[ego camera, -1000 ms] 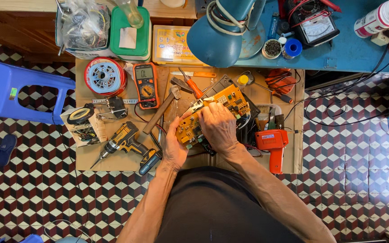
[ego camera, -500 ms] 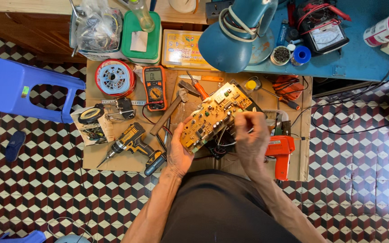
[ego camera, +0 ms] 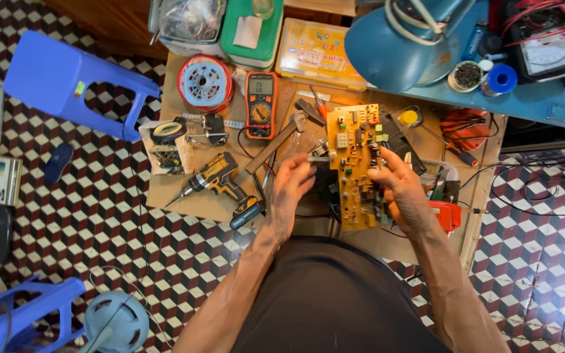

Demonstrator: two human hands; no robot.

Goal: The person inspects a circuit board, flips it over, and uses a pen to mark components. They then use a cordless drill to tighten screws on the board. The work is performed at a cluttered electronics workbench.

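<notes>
We find the long yellow-brown printed circuit board studded with small components now standing lengthwise away from the person, above the low wooden work board. Half a second ago it lay on a slant, and a second ago both hands were pressed on it from above; it has since been turned and lifted.

The right hand grasps the board's right edge, thumb on its face and fingers curled behind it. The left hand is at the left edge with fingers bent; its fingertips touch or nearly touch a small grey metal part at the board's side, and we cannot tell whether they pinch it. Half a second ago this hand supported the board from below; the right hand, which was then off to the side, has taken over the hold.

We judge that the board is being presented for inspection or turned over, with the work on its face paused.

Nearby lie a yellow and black cordless drill, an orange and black multimeter, a wooden-handled hammer and a red and blue wire spool.
</notes>
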